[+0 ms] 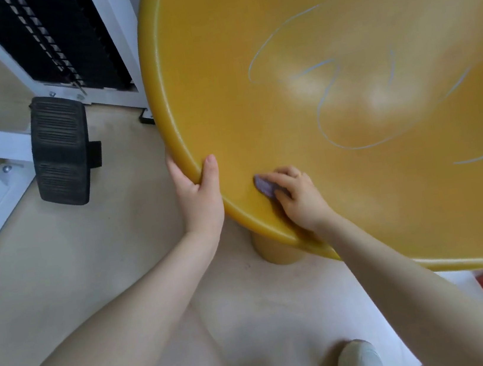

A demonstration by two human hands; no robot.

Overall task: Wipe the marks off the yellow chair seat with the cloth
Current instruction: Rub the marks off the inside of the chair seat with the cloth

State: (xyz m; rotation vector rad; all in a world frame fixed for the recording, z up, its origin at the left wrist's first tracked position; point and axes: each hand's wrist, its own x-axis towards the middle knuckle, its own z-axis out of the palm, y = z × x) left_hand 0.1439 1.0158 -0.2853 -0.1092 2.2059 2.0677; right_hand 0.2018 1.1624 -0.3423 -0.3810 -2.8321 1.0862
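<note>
— So, where is each hand?
— The left hand [198, 195] grips the yellow chair seat [247, 58] at its near-left rim. The right hand [297, 195] presses a small purple cloth [264, 186] just inside that rim; pale blue marks [327, 93] curl across the middle.

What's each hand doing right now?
Left hand: grips the yellow seat rim.
Right hand: holds the purple cloth on the seat.

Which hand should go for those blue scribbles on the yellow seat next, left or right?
Right. The right hand already holds the cloth on the seat, with the blue marks just ahead of it. The left hand grips the rim, probably steadying the chair, and holds no cloth.
</note>
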